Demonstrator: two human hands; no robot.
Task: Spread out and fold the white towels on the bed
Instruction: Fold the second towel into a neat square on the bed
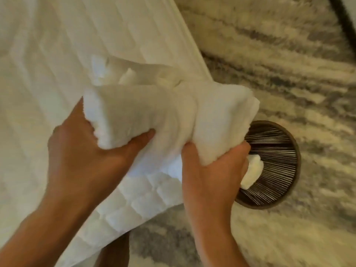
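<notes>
Both hands grip one bunched white towel [169, 116] — left hand [86, 151] beside right hand [210, 170], basket [273, 168] just beyond the right.

The towel [169, 112] is plain white, and the bed [57, 54] is white too, with a pattern of stitched lines and little squares. The rug [289, 54] is cream with grey streaks and blotches. The basket [275, 149] has a brown rim and thin dark and white stripes inside, with a white lump [252, 172] in it.
</notes>
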